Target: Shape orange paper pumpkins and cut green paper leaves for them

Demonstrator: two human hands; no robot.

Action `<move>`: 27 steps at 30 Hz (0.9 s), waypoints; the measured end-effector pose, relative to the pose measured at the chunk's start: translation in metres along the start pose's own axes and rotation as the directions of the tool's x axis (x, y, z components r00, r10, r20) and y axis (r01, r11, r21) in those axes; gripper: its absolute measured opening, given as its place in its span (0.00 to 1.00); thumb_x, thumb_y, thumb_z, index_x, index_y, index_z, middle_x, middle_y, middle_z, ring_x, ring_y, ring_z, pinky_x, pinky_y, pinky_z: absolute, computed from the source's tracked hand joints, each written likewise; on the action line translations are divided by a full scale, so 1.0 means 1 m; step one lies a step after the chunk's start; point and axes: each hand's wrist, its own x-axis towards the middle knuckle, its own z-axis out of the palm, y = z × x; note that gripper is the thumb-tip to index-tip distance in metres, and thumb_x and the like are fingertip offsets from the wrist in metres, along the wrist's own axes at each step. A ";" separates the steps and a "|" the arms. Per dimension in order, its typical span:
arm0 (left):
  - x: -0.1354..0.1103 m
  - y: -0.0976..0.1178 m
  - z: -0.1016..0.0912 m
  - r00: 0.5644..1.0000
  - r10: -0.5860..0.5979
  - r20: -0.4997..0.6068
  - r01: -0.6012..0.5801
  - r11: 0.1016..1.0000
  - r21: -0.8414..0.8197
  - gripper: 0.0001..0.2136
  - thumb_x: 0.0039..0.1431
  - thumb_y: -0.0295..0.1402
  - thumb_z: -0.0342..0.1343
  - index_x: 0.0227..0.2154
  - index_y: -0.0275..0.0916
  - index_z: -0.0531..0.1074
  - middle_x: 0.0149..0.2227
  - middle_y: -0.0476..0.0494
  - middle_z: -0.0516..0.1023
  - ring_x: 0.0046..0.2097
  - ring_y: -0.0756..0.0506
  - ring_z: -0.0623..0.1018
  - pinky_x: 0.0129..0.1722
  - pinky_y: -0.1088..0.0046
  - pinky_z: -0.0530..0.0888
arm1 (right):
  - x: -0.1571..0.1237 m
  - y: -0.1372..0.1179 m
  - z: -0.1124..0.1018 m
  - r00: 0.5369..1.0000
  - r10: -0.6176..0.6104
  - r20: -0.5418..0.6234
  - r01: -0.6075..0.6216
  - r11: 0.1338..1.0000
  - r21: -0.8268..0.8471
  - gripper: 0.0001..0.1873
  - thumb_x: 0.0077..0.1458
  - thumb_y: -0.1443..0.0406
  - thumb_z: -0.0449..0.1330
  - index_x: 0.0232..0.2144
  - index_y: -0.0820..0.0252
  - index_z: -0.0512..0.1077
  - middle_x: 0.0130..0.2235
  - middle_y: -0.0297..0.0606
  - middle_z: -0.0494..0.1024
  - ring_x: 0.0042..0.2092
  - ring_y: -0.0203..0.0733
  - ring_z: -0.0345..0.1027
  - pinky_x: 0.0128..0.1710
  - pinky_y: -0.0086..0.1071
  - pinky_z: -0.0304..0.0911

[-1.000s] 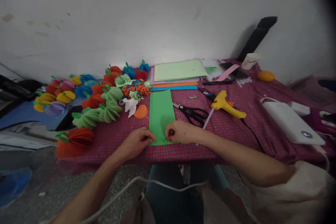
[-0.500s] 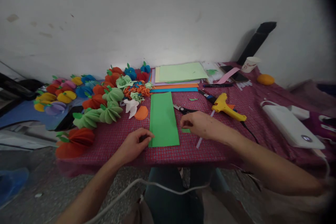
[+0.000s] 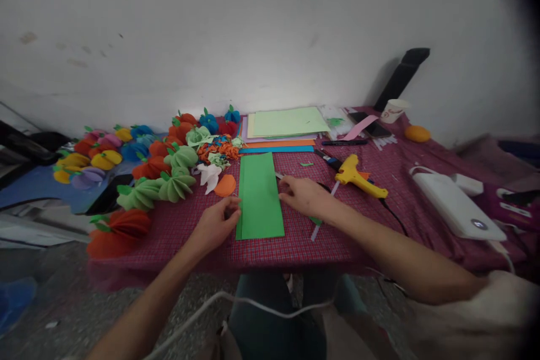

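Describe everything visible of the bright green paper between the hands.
The bright green paper is a plain, long rectangle, its short edge toward the person. A narrow lengthwise band, perhaps a fold or second layer, runs down its left side. It lies flat on the checked tablecloth, between the left hand and right hand; whether either touches it is unclear.

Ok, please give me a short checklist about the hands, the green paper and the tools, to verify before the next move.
1. Green paper flat on the tablecloth: ok.
2. Left hand at the paper's left edge: ok.
3. Right hand clear of the scissors: not ok, in this view it covers most of them.
4. Glue gun apart from the paper: ok, it lies to the right.
5. Line along the paper's left side, fold or second layer: cannot tell.
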 end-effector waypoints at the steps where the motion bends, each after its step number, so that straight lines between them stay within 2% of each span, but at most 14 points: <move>1: 0.001 0.001 0.001 1.000 0.005 -0.002 -0.005 1.000 0.020 0.15 0.52 0.36 0.50 0.42 0.37 0.69 0.36 0.45 0.76 0.36 0.47 0.75 0.35 0.73 0.70 | 0.006 -0.002 0.007 1.000 0.003 -0.007 -0.003 1.000 0.020 0.19 0.51 0.59 0.54 0.44 0.61 0.65 0.35 0.41 0.75 0.35 0.42 0.69 0.32 0.30 0.57; 6: 0.001 0.005 0.006 1.000 0.023 0.021 -0.024 0.997 0.076 0.14 0.52 0.35 0.49 0.41 0.38 0.70 0.38 0.44 0.76 0.36 0.47 0.75 0.36 0.74 0.70 | 0.026 -0.006 0.037 0.994 0.021 -0.111 0.006 0.972 0.237 0.29 0.44 0.67 0.58 0.50 0.63 0.58 0.35 0.39 0.72 0.34 0.39 0.66 0.32 0.28 0.57; 9: -0.001 0.005 0.006 0.999 0.030 0.028 -0.031 0.998 0.049 0.14 0.52 0.35 0.50 0.40 0.38 0.71 0.36 0.45 0.76 0.35 0.47 0.75 0.34 0.74 0.70 | 0.029 -0.001 0.041 0.986 0.069 -0.149 0.000 0.909 0.418 0.30 0.43 0.72 0.56 0.51 0.60 0.55 0.34 0.35 0.71 0.33 0.36 0.65 0.32 0.28 0.57; 11: -0.001 0.005 0.004 0.999 0.035 0.004 -0.035 0.999 0.008 0.14 0.52 0.35 0.50 0.40 0.38 0.71 0.34 0.46 0.76 0.33 0.48 0.74 0.33 0.74 0.69 | 0.030 0.006 0.036 0.978 0.109 -0.180 0.006 0.841 0.541 0.29 0.43 0.73 0.55 0.50 0.59 0.56 0.32 0.33 0.70 0.32 0.34 0.64 0.32 0.27 0.57; 14: 0.004 0.007 -0.004 0.986 -0.004 -0.165 -0.005 0.999 -0.053 0.16 0.52 0.37 0.51 0.43 0.39 0.69 0.34 0.47 0.75 0.29 0.50 0.72 0.30 0.75 0.68 | 0.025 0.019 0.019 0.967 0.164 -0.194 0.026 0.695 0.719 0.24 0.45 0.72 0.54 0.47 0.58 0.57 0.29 0.30 0.67 0.28 0.33 0.62 0.28 0.27 0.57; 17: 0.013 0.010 -0.019 0.921 -0.046 -0.387 -0.029 0.982 -0.185 0.19 0.51 0.37 0.53 0.47 0.40 0.65 0.44 0.43 0.72 0.34 0.50 0.72 0.34 0.74 0.69 | 0.016 0.029 0.000 0.988 0.134 -0.082 0.006 0.492 0.871 0.21 0.45 0.68 0.55 0.45 0.56 0.59 0.28 0.28 0.66 0.25 0.31 0.59 0.24 0.26 0.55; 19: 0.020 0.012 -0.031 0.895 -0.059 -0.441 -0.089 0.947 -0.308 0.21 0.51 0.37 0.54 0.49 0.40 0.63 0.48 0.42 0.70 0.40 0.49 0.72 0.38 0.73 0.69 | 0.010 0.034 -0.009 0.997 0.075 -0.003 -0.027 0.405 0.914 0.21 0.45 0.67 0.57 0.43 0.55 0.60 0.29 0.28 0.67 0.24 0.31 0.59 0.24 0.26 0.55; 21: 0.027 0.013 -0.042 0.905 -0.075 -0.419 -0.124 0.894 -0.430 0.21 0.52 0.38 0.53 0.50 0.42 0.62 0.48 0.42 0.70 0.42 0.48 0.72 0.38 0.72 0.69 | 0.005 0.036 -0.013 0.999 0.020 0.041 -0.046 0.376 0.925 0.20 0.45 0.66 0.58 0.43 0.55 0.60 0.30 0.29 0.68 0.25 0.31 0.60 0.24 0.26 0.56; 24: 0.032 0.014 -0.053 0.934 -0.102 -0.343 -0.122 0.810 -0.574 0.20 0.54 0.40 0.51 0.49 0.43 0.64 0.41 0.44 0.74 0.38 0.49 0.73 0.33 0.75 0.69 | 0.001 0.037 -0.012 0.997 -0.033 0.070 -0.052 0.385 0.922 0.20 0.45 0.67 0.59 0.42 0.56 0.61 0.31 0.29 0.68 0.27 0.30 0.61 0.26 0.25 0.56; 27: 0.032 0.014 -0.055 0.965 -0.119 -0.233 -0.073 0.732 -0.677 0.20 0.49 0.37 0.57 0.47 0.40 0.67 0.38 0.46 0.76 0.33 0.51 0.74 0.31 0.77 0.70 | 0.000 0.035 -0.008 0.991 -0.093 0.099 -0.057 0.374 0.926 0.19 0.45 0.67 0.59 0.42 0.58 0.62 0.30 0.29 0.67 0.26 0.29 0.61 0.26 0.24 0.56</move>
